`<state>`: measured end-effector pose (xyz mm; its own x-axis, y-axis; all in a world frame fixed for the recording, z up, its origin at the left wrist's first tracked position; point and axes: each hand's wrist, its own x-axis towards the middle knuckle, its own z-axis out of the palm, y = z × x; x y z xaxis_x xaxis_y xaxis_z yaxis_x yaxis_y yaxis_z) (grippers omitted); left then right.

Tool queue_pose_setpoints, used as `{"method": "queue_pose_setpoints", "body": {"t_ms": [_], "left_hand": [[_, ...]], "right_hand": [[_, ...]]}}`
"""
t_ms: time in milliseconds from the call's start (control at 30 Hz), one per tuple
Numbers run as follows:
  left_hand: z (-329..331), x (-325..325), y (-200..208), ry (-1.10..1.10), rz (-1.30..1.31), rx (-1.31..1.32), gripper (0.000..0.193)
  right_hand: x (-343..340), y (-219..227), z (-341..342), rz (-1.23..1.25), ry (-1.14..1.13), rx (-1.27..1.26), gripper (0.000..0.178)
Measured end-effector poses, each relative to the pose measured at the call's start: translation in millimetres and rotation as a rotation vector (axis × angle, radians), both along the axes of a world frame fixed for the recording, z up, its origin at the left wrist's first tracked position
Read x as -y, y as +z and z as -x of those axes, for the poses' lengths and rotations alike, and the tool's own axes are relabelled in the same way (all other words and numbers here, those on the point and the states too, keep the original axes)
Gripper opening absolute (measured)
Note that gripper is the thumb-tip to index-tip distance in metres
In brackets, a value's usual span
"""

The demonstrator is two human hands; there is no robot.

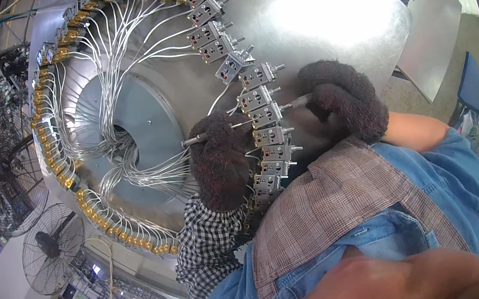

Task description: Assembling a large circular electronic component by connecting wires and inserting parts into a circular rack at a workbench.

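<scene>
My left hand (217,166), in a dark knitted glove, is closed around a slim metal rod-shaped tool (194,139). Its thin shaft points at the inner face of a small grey metal block (264,115) on the ring. On the block's outer side, my right hand (346,98), also in a dark glove, pinches a short grey cylindrical piece (300,101) in line with the block's protruding stud. Whether that piece turns on the stud or only touches it cannot be told. White wires (154,174) run from the hub toward the blocks beside my left hand.
Many similar blocks (209,32) and brass-coloured fittings (96,208) line the ring's edge. A grey disc (150,114) with a wire-filled hole sits inside. Beyond stands a shiny metal surface (316,1). A fan (51,246) is at left, a blue panel (473,84) at right.
</scene>
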<state>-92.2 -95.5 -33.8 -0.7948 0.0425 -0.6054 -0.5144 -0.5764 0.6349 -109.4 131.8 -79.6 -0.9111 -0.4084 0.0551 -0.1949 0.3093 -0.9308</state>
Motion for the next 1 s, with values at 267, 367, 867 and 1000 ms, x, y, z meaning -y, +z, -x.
{"method": "queue_pose_setpoints", "body": {"t_ms": [267, 367, 867, 1000], "left_hand": [[5, 1, 4, -0.014, -0.141, 0.056, 0.025], [3, 2, 4, 0.002, -0.139, 0.068, 0.025], [-2, 3, 5, 0.132, 0.001, 0.14, 0.026], [-1, 0, 11, 0.153, -0.041, 0.222, 0.029]], "right_hand": [[-1, -10, 0, -0.178, 0.068, -0.313, 0.038], [-1, -8, 1, -0.158, 0.07, -0.279, 0.036], [2, 15, 1, 0.222, -0.073, 0.513, 0.028], [6, 22, 4, 0.142, -0.099, 0.654, 0.029]]}}
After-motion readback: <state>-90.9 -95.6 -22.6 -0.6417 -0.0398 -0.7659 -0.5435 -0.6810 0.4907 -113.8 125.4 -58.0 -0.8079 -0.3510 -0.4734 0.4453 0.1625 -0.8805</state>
